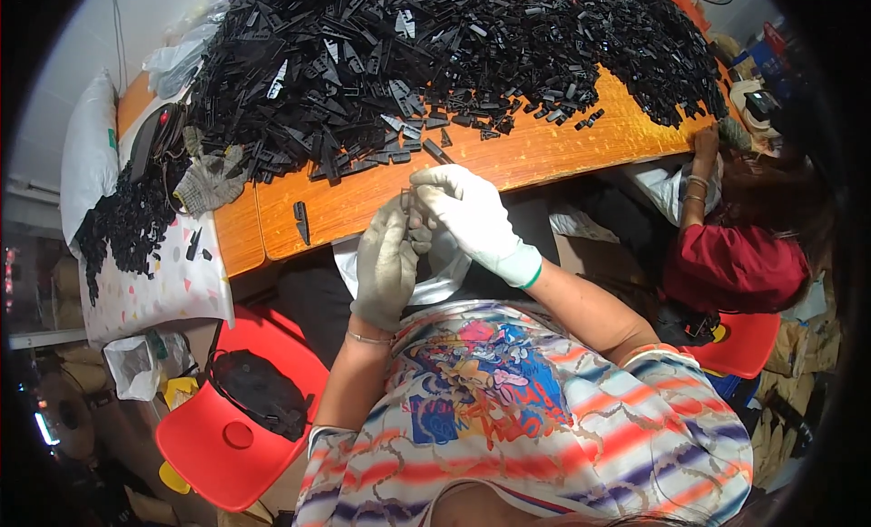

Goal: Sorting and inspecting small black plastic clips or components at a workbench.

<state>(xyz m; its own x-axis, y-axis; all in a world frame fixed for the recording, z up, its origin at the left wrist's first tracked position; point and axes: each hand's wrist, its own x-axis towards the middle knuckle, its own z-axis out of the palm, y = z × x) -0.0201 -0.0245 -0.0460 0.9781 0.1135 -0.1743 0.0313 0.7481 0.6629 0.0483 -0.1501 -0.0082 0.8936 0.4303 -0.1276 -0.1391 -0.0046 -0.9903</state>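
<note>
Both my hands wear knitted gloves and meet just over the near edge of the orange wooden table (354,205). My left hand (383,264), in a greyish glove, pinches a small dark plastic piece (406,199), mostly hidden by the fingers. My right hand (467,217), in a whiter glove with a green cuff, closes its fingertips on the same piece from the right. Beyond them spreads a large heap of black plastic parts (363,82), many long and wedge-shaped. A single black part (301,222) lies apart, left of my hands.
A grey glove (210,178) rests at the table's left, beside a smaller black pile (132,223) on a patterned cloth (168,296). A red chair (231,459) holding a black bag (259,395) stands at left. Another person in a red sleeve (739,264) sits at right.
</note>
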